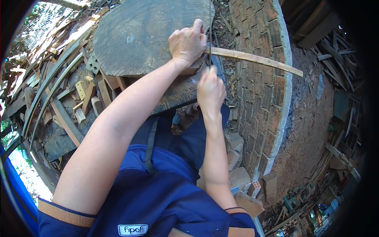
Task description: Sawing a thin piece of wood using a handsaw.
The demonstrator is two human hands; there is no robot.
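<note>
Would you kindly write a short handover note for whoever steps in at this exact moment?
Left hand: pressing one end of the thin wooden strip onto the round wooden block.
Right hand: closed on a tool handle; a thin blade runs up across the strip beside the left hand.
Strip: its far end juts right over the brick wall.
Done: not visible whether any cut is through.
Left: the strip is in one piece.

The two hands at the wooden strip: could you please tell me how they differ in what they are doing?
The left hand lies knuckles up, pressing the curved wooden strip against the big round wooden block; the right hand touches neither, closed in a fist around a saw handle. The left hand is farther from the body, with its arm stretched out; the right is nearer, with its arm bent. Both are bare.
</note>
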